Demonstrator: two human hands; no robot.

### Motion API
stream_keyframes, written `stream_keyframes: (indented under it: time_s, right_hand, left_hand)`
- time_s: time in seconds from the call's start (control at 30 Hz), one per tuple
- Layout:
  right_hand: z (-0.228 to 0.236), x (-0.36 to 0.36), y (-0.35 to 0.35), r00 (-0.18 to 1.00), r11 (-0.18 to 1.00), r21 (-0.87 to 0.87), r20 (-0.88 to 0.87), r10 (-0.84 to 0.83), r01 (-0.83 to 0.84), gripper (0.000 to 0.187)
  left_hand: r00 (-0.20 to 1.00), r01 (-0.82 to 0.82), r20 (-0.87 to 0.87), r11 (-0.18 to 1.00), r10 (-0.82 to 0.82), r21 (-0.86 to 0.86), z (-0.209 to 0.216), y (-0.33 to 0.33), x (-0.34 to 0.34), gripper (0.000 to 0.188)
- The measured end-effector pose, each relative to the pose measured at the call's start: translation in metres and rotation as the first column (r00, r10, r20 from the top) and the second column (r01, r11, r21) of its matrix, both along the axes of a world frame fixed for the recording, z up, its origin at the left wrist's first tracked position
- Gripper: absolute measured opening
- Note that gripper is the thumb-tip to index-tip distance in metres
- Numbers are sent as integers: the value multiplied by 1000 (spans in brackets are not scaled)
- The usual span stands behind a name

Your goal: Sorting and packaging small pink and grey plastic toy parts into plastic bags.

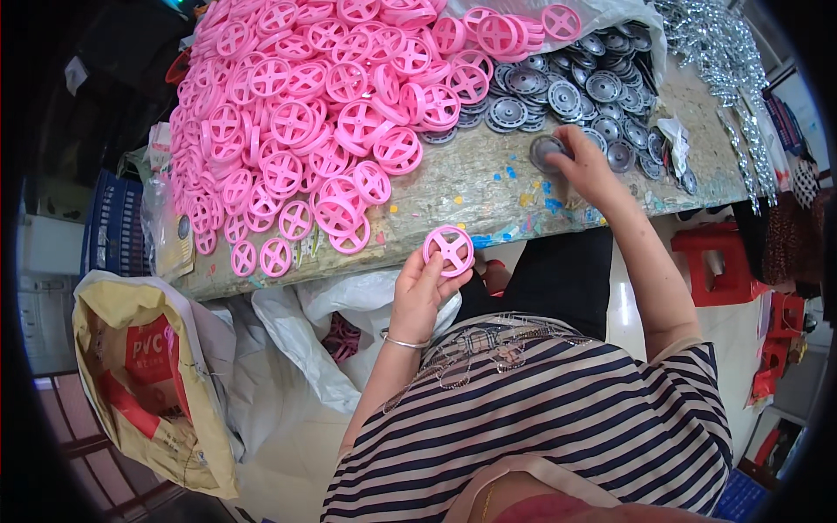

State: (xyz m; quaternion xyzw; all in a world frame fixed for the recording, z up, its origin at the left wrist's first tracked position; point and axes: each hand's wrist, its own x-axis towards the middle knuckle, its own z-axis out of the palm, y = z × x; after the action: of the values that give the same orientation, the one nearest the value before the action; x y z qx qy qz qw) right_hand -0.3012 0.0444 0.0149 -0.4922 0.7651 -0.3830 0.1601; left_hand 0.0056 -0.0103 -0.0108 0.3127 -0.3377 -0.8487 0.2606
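1. My left hand [420, 292] pinched one pink spoked wheel [449, 250] between thumb and fingertips, held up just off the near edge of the workbench [475, 187].
2. My right hand [586, 166] reached out over the bench with its fingers closed around a grey metal disc [545, 150], close beside the heap of grey discs [575, 91] at the far right.
3. The wheel and the disc were well apart, one in each hand, not yet brought together.
4. The big pile of pink wheels [301, 122] covered the left half of the bench, spilling toward its near edge, so I judged most of the work was left to do.
5. I could see no stack of joined pieces on the bench; whether any lay in the white bags [309, 336] by my knee I could not tell.
6. A chain of silver parts [724, 61] lay untouched along the far right edge.
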Motion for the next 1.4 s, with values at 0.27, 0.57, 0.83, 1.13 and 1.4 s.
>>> stream_keyframes:
  time_s: [0.27, 0.57, 0.83, 1.13, 1.4]
  right_hand:
    - [10, 135, 1, 905, 920, -122, 170, 389, -373, 41]
    - [19, 136, -2, 625, 897, 243, 779, 48, -371, 22]
    - [27, 155, -1, 681, 932, 58, 699, 217, -357, 19]
    - [3, 166, -59, 869, 862, -158, 39, 492, -481, 38]
    - [-7, 186, -128, 915, 937, -43, -236, 326, -345, 57]
  left_hand:
    - [998, -47, -56, 992, 41, -116, 7, 1, -6, 38]
    - [1000, -6, -16, 973, 2, -230, 6, 2, 2, 35]
    - [998, -54, 1, 979, 55, -195, 13, 6, 12, 31]
    - [690, -390, 412, 785, 596, -482, -13, -11, 151, 30]
    - [341, 424, 672, 530, 658, -734, -68, -9, 213, 27]
